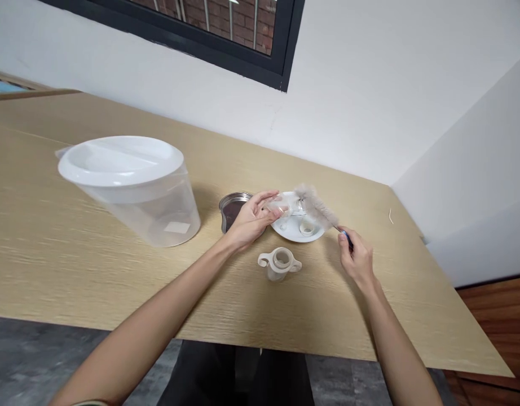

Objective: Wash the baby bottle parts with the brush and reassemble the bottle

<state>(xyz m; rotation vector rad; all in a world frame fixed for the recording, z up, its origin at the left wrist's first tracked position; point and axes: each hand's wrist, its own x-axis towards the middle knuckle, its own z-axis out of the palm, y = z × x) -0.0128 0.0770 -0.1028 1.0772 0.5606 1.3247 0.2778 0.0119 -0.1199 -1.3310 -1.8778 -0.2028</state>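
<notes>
Evidently the brushwork is in hand, though hardly finished: the right hand (356, 254) grips the handle of a bristled brush (317, 207) in curled fingers, and the left hand (255, 217) pinches a clear piece (280, 206) between thumb and fingers, above the far-left part of a white plate (291, 232). The bristles reach the far end of that piece, but whether they sit inside it or only against it I cannot tell. Nothing shows which parts are already brushed; the two-handled cup (278, 275), standing upright on the table (226, 304) nearer the person, is held by neither hand, so it may be either done or left. Counted up, there are two hands, one brush, one clear piece, one plate with one pale ring (307, 233) on it, one cup with two handles, one metal tray (232, 211) partly behind the left hand, one lidded pitcher (158, 208) and one thin bent white piece (391, 216) lying off to the right.
</notes>
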